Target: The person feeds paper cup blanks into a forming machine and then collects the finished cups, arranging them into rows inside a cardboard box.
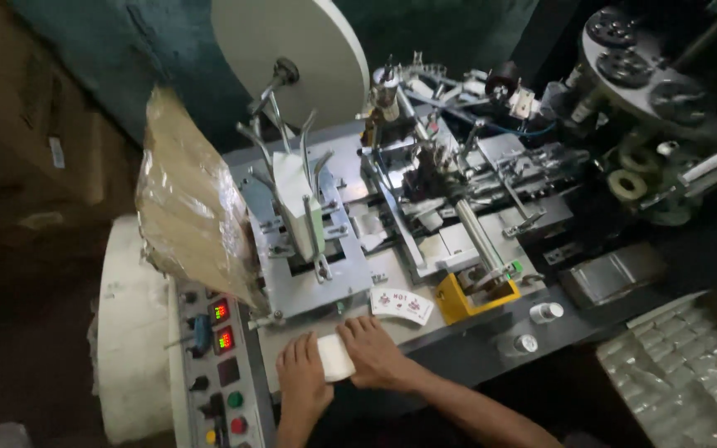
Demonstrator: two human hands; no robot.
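White paper stack (334, 357) pressed between both hands (350, 365), machine table (458, 332)

Dim overall; light is falling from above onto machine top (425, 207) beyond the fingers, corners sinking into shadow, slight blur, edges bending.

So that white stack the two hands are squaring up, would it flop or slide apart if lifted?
The white stack looks like thin flat sheets, so it probably bends and fans unless pinched. Left hand and right hand press its two ends, which hints loose layers. Likely light for its size.
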